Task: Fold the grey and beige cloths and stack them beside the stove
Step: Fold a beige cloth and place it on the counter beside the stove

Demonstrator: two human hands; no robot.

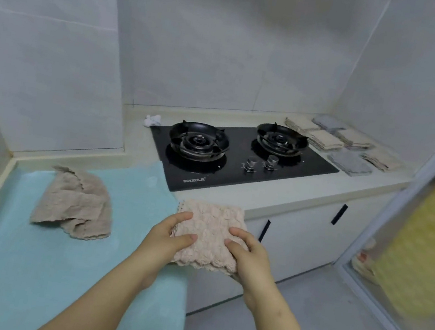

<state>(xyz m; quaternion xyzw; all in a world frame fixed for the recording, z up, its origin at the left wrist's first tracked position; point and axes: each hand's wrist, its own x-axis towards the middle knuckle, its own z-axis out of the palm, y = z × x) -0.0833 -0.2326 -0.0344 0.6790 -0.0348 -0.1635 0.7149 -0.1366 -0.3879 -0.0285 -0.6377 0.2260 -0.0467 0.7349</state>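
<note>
A crumpled beige cloth (75, 203) lies on the blue mat (12, 261). To its right, the left hand (172, 233) and right hand (249, 253) each pinch a side of a folded beige cloth (210, 227) at the counter edge, in front of the stove (238, 168). Folded stacks (340, 145) lie right of the stove.

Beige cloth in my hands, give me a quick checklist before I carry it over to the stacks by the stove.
1. Hold: left grip and right grip both hold the folded beige cloth by its sides: ok.
2. Fold: the top face looks square and flat: ok. Underside edges: cannot tell.
3. Stove on the way: no flame seen on either burner: ok.
4. Landing place: folded piles, beige and grey, lie on the counter right of the stove: ok.
5. Work left: the crumpled beige cloth lies unfolded on the blue mat: not ok.
</note>
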